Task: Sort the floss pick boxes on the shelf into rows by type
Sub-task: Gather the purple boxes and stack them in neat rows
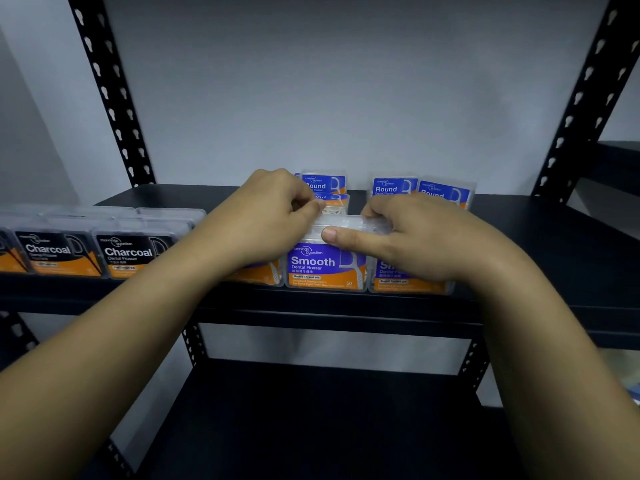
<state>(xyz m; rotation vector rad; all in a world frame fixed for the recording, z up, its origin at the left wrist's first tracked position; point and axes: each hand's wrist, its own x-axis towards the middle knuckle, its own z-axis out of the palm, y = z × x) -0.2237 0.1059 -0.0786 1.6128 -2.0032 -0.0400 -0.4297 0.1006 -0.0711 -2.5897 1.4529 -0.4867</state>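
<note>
Purple-and-orange Smooth floss box (325,268) stands at the black shelf's (540,237) front edge, directly under both hands. Right hand (408,237) curls over its clear top, thumb pressed along the lid. Left hand (273,216) pinches the top's left corner. Charcoal boxes (128,254) line up left; Round boxes (391,187) stand behind.

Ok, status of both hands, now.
Left hand: fingers curled, pinching the back Round box.
Right hand: grips the top of the middle Smooth box.
</note>
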